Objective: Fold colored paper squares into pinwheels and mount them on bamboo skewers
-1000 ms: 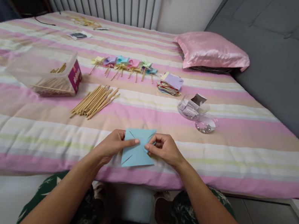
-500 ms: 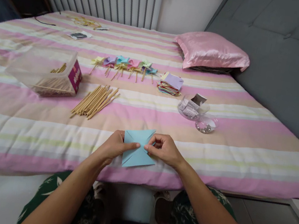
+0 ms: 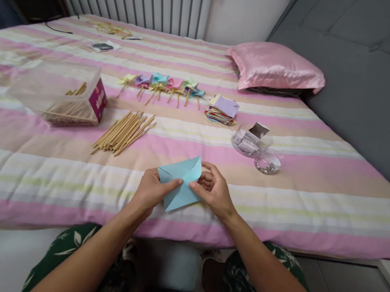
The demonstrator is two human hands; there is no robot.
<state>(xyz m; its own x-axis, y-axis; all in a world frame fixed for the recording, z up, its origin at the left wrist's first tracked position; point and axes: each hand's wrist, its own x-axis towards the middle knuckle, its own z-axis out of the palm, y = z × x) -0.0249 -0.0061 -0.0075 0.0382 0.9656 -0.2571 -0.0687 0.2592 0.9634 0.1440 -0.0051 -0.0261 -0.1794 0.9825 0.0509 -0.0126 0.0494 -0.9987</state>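
Note:
A light blue paper square [image 3: 176, 190] with cuts running in from its corners is held between my two hands, just above the front edge of the bed. My left hand [image 3: 152, 189] is closed on its left side, thumb pressed on top near the centre and fingers hidden beneath. At the right side, my right hand [image 3: 215, 192] pinches the paper near the middle with its thumb, the other fingers curled behind. The upper right corner of the paper curves upward beside those fingers.
Beyond my hands lie loose wooden sticks [image 3: 122, 133], a clear plastic box [image 3: 55, 88] with more sticks, finished paper pinwheels [image 3: 159, 80], a stack of coloured paper [image 3: 222, 108], and two small clear containers [image 3: 269, 162]. A pink pillow [image 3: 275, 67] rests farther back.
The paper has turned anticlockwise and risen slightly. Its upper right corner now bends up, and my right hand's fingers have opened a little behind it.

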